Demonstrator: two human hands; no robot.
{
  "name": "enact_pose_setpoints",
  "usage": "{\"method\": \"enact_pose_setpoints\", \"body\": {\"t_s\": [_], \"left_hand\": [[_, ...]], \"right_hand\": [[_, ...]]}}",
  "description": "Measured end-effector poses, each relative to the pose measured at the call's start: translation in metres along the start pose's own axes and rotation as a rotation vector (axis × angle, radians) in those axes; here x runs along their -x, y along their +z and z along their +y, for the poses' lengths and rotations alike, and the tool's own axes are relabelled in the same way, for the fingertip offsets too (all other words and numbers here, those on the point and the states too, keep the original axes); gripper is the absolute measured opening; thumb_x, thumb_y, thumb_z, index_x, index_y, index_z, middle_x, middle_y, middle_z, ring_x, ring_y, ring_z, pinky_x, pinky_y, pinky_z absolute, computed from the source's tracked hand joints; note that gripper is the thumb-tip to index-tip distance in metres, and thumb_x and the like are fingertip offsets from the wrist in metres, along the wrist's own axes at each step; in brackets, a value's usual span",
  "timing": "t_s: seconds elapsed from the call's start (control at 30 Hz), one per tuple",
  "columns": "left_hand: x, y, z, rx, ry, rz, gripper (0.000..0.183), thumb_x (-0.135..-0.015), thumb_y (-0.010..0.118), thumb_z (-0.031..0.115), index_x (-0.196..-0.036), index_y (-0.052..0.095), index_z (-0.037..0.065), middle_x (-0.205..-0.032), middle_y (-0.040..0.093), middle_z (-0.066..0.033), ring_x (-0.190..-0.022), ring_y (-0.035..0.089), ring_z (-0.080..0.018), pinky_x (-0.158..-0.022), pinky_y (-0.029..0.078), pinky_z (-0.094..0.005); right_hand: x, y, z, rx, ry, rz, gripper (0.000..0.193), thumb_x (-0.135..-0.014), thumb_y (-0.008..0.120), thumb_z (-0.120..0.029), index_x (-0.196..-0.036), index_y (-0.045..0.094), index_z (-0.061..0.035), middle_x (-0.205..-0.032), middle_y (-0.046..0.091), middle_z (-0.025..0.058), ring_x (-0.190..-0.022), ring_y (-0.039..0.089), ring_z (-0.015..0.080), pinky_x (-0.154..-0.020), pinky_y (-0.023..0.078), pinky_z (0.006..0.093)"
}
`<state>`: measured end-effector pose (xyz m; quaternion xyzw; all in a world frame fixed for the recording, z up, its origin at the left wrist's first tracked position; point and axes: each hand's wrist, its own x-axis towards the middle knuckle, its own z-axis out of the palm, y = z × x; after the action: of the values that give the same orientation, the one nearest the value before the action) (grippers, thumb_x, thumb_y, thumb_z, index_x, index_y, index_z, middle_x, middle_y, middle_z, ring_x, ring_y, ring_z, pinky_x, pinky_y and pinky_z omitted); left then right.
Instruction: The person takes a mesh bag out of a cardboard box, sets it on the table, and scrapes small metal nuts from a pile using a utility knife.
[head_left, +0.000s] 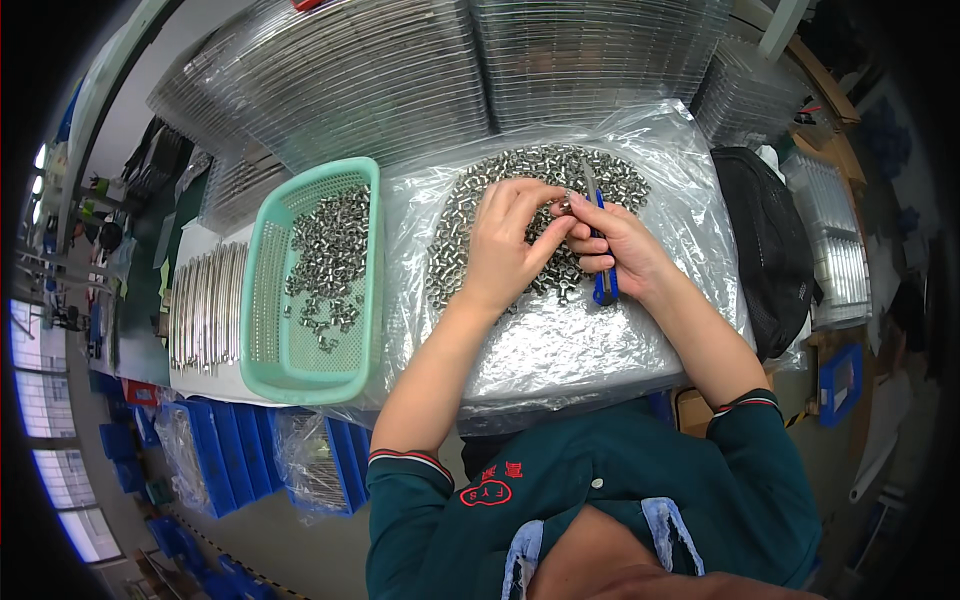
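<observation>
Both my hands meet over a broad pile of small shiny metal fittings [455, 255] on a plastic-covered table. Between the fingertips of my left hand [510, 240] and my right hand sits one small metal fitting [566, 205], partly covered by the fingers. My right hand [622, 245] also grips a blue utility knife [604, 285], its blade end pointing away from me. To the left of my hands stands a mint-green plastic basket [262, 345] with more of the same metal fittings [325, 250] inside.
Tall stacks of clear plastic trays [350, 75] line the back of the table. A black bag [765, 250] lies at the right edge. Left of the basket is a row of thin metal strips [207, 305]. Blue bins [230, 455] stand below the table at the left.
</observation>
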<state>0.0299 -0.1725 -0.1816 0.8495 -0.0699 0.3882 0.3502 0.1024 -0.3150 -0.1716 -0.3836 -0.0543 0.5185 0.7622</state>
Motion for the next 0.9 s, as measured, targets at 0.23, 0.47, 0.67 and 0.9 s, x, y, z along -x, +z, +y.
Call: {"method": "enact_pose_setpoints", "body": {"t_s": [0.23,0.47,0.67,0.9], "left_hand": [[0.0018,0.0019,0.0010,0.042,-0.052,0.000,0.017,-0.072,0.065,0.009,-0.088,0.061,0.007,-0.088,0.055,-0.0064,-0.084,0.052,-0.0230,-0.072,0.044,-0.0321],[0.0006,0.0005,0.0023,0.016,-0.035,-0.001,0.016,-0.072,0.065,0.009,-0.088,0.062,0.007,-0.088,0.056,-0.0060,-0.083,0.053,-0.0225,-0.070,0.044,-0.0318],[0.0010,0.0009,0.0004,0.012,-0.047,0.006,0.013,-0.075,0.063,0.009,-0.088,0.064,0.006,-0.084,0.058,-0.0056,-0.079,0.054,-0.0219,-0.068,0.045,-0.0315],[0.0030,0.0029,-0.0017,0.117,-0.142,-0.035,0.018,-0.086,0.051,0.017,-0.090,0.063,0.005,-0.087,0.060,-0.0086,-0.082,0.055,-0.0238,-0.071,0.044,-0.0331]], "right_hand": [[-0.0008,-0.0024,0.0012,0.024,-0.004,0.008,0.017,-0.085,0.057,-0.024,-0.084,0.052,-0.0080,-0.066,0.046,-0.0054,-0.048,0.036,-0.0020,-0.035,0.027,0.0114],[0.0000,-0.0011,0.0004,0.026,-0.004,0.005,0.013,-0.086,0.056,-0.022,-0.085,0.051,-0.0101,-0.066,0.046,-0.0054,-0.047,0.036,-0.0021,-0.035,0.027,0.0114],[-0.0008,-0.0023,0.0003,0.037,0.000,0.004,0.017,-0.087,0.054,-0.024,-0.085,0.053,-0.0071,-0.066,0.047,-0.0052,-0.047,0.036,-0.0019,-0.035,0.027,0.0116],[-0.0013,-0.0027,0.0009,0.020,0.001,0.008,0.023,-0.088,0.052,-0.025,-0.092,0.055,-0.0021,-0.065,0.047,-0.0052,-0.047,0.036,-0.0019,-0.035,0.027,0.0118]]}}
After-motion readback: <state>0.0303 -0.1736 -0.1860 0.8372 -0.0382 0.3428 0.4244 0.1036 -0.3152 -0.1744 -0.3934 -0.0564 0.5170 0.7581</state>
